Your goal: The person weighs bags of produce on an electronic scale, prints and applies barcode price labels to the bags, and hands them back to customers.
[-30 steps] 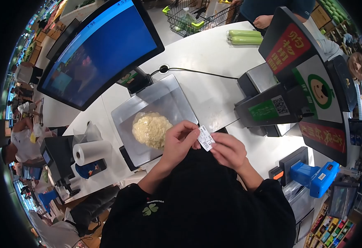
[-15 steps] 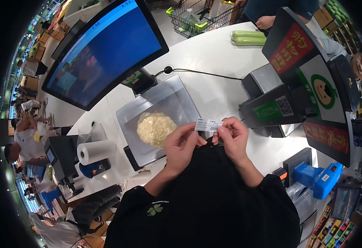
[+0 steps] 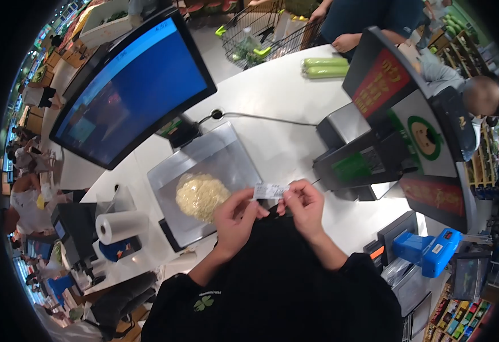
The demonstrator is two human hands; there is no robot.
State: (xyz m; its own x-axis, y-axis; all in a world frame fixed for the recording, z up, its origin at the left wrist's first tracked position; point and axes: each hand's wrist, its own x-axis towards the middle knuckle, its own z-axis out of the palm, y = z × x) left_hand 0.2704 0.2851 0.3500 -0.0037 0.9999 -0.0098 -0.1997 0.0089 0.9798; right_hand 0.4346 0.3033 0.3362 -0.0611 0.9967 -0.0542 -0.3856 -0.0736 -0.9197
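Note:
A small white printed label (image 3: 269,191) is stretched between my two hands, in front of my chest. My left hand (image 3: 235,219) pinches its left end, and my right hand (image 3: 304,206) pinches the right end between thumb and finger. Just left of my left hand, a clear bag of pale yellow, crumbly-looking food (image 3: 200,197) rests on the metal scale plate (image 3: 232,149). My left fingers overlap the bag's right edge in view; whether they touch it I cannot tell.
A large monitor (image 3: 141,85) stands behind the scale. To the right are a dark display stand (image 3: 369,159) and a blue device (image 3: 432,251). A plastic bag roll (image 3: 122,227) lies left. Wrapped green vegetables (image 3: 326,67) lie near a person beside a shopping cart (image 3: 255,40).
The whole view has shifted, so the counter things appear further left and mostly lower. Both hands keep their pinch on the label, and the bag stays on the scale.

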